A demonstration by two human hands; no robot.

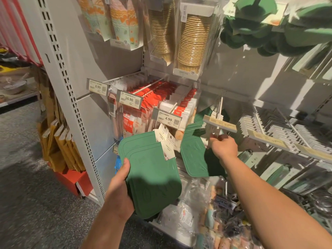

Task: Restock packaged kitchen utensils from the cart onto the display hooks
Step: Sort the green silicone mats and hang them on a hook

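You are gripping a stack of green silicone mats (152,177) in your left hand (119,191) at lower centre of the frame, thumb curled over the near left edge, fingers hidden beneath. The stack's long axis is running from lower right to upper left, with the white header cards (164,141) at its upper right corner pointing toward the shelving.

Your right hand (224,147) is reaching up at centre right, fingers pinching the header card of the green mat (195,159) hanging just below the display hook (220,108). The hook's tip is sitting directly above that hand, behind the beige price strip (220,124).

The controlling relation: the hook lies up and to the right of the held stack, nearer your right hand than your left. In my judgement, each card hole will need carrying rightward and upward to meet the tip.

The cart is not identifiable in this view
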